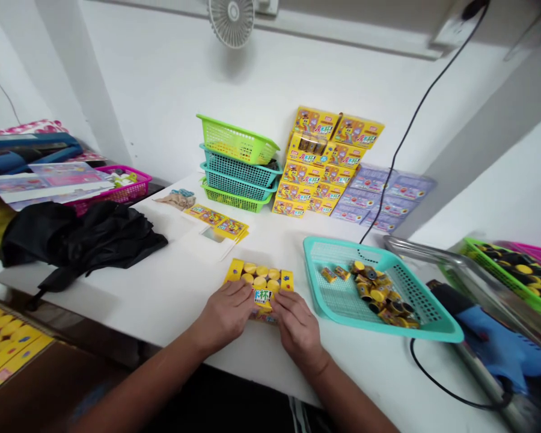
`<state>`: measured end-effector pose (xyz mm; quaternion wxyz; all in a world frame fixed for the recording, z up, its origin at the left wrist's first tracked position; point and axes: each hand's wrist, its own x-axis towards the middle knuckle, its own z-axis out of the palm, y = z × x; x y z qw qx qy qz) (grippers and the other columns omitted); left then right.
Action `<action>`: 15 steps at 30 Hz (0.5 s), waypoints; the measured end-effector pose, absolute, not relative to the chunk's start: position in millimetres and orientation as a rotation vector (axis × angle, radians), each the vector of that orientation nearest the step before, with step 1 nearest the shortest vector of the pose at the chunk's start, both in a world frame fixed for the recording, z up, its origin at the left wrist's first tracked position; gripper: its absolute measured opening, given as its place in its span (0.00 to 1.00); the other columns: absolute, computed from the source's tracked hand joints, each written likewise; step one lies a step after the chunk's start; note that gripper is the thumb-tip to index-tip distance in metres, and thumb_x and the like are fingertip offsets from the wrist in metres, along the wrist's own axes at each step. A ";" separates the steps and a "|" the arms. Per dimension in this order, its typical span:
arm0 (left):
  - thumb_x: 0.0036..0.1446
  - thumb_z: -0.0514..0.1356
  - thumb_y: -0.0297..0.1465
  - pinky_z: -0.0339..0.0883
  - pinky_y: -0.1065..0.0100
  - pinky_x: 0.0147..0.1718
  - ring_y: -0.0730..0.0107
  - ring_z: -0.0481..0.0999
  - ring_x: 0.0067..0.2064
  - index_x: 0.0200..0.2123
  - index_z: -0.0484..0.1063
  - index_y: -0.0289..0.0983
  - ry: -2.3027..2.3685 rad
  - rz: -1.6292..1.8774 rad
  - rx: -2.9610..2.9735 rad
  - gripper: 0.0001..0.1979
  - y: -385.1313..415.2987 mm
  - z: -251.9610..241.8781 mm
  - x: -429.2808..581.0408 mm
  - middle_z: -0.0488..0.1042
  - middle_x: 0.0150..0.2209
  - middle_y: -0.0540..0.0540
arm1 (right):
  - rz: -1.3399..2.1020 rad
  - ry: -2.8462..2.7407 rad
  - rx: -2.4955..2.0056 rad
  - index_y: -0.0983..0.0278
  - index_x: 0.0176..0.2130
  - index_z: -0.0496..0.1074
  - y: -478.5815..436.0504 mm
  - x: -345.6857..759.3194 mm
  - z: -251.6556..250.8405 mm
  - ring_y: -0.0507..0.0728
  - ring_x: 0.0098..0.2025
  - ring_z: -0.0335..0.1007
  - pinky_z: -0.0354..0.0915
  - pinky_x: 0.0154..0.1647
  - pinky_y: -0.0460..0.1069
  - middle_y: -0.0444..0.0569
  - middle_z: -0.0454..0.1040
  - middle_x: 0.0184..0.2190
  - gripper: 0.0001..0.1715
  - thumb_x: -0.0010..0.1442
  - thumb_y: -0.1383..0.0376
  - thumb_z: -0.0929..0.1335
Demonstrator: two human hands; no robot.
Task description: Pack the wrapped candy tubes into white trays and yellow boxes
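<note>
A yellow printed cardboard box [262, 296] sits near the front edge of the white table, with several yellow-capped little cups [261, 272] showing in its open window. My left hand [225, 313] grips the box's left side, fingers over its front panel. On the opposite side my right hand [297, 328] holds the front right corner with fingers pressed together. To the right, a turquoise basket [318, 300] contains a heap of small yellow-and-black cups [381, 294], with a couple lying apart from it.
Stacked green and turquoise baskets [238, 174] stand against the wall beside piled yellow boxes [315, 174] and purple boxes [365, 192]. Flat yellow cards [219, 219] lie behind the box. A black umbrella [94, 237] covers the left side; a blue heat-gun-like tool [496, 340] lies right.
</note>
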<state>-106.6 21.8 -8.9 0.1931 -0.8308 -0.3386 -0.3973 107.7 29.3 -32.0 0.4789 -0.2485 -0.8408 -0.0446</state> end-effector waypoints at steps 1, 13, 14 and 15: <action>0.61 0.58 0.25 0.71 0.62 0.40 0.62 0.75 0.40 0.32 0.73 0.33 -0.956 -1.118 -2.345 0.06 21.8 -5.4 -105.2 0.77 0.34 0.42 | -0.101 -2.038 -0.604 0.65 0.52 0.71 29.8 108.8 -29.7 0.59 0.52 0.70 0.73 0.52 0.59 0.54 0.76 0.44 0.24 0.58 0.80 0.66; 0.66 0.48 0.36 0.65 0.49 0.51 0.49 0.68 0.59 0.57 0.71 0.43 -1.273 -0.558 -2.861 0.21 108.8 19.1 -69.1 0.67 0.60 0.36 | -0.099 -2.072 -0.760 0.63 0.50 0.68 43.2 112.4 -22.0 0.56 0.55 0.67 0.68 0.57 0.55 0.54 0.75 0.46 0.21 0.59 0.76 0.60; 0.66 0.46 0.38 0.65 0.47 0.51 0.49 0.66 0.61 0.60 0.67 0.47 -1.283 -0.500 -2.907 0.22 111.6 13.1 -66.5 0.64 0.63 0.37 | -0.127 -2.096 -0.783 0.63 0.51 0.67 37.9 116.2 -18.1 0.56 0.55 0.67 0.68 0.58 0.54 0.54 0.75 0.46 0.22 0.59 0.75 0.60; 0.65 0.47 0.42 0.64 0.44 0.51 0.46 0.65 0.62 0.62 0.64 0.49 -1.348 -0.454 -2.890 0.24 113.0 8.2 -64.9 0.61 0.65 0.38 | -0.163 -2.100 -0.817 0.63 0.52 0.66 30.4 122.4 -13.2 0.56 0.55 0.68 0.68 0.58 0.54 0.54 0.75 0.46 0.23 0.58 0.75 0.60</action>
